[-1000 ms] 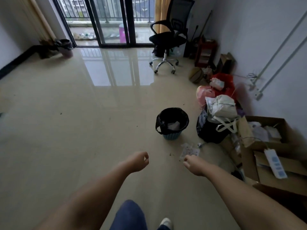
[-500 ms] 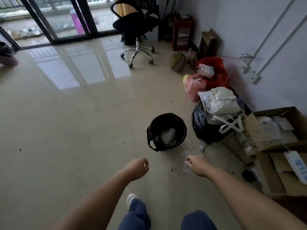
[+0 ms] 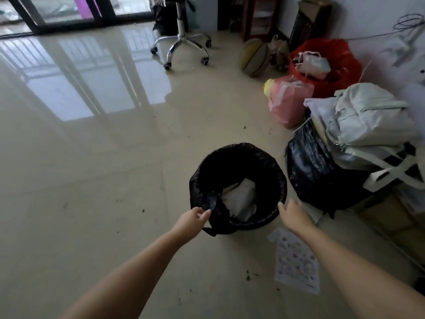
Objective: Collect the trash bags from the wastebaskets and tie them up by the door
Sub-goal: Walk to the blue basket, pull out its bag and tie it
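Observation:
A round wastebasket lined with a black trash bag point(image 3: 272, 173) stands on the tiled floor in the middle of the head view. The bag covers the whole rim, and white paper trash point(image 3: 241, 199) lies inside. My left hand point(image 3: 193, 219) is at the near-left rim, its fingertips against a loose flap of the bag. My right hand point(image 3: 293, 214) is at the near-right rim with its fingers spread and touching the bag's edge. Neither hand has closed on the bag.
Right of the basket, a full black bag point(image 3: 310, 171) has white bags point(image 3: 368, 125) piled on it. Pink point(image 3: 289, 100) and red point(image 3: 338, 72) bags, a ball point(image 3: 254, 56) and cardboard boxes point(image 3: 391, 215) line the wall. A printed sheet point(image 3: 296, 265) lies on the floor. A chair base point(image 3: 181, 42) stands near the glass door.
I have stepped up to the wastebasket and the view has tilted down. Both hands went from loose fists in the air to reaching forward onto the bag's near rim.

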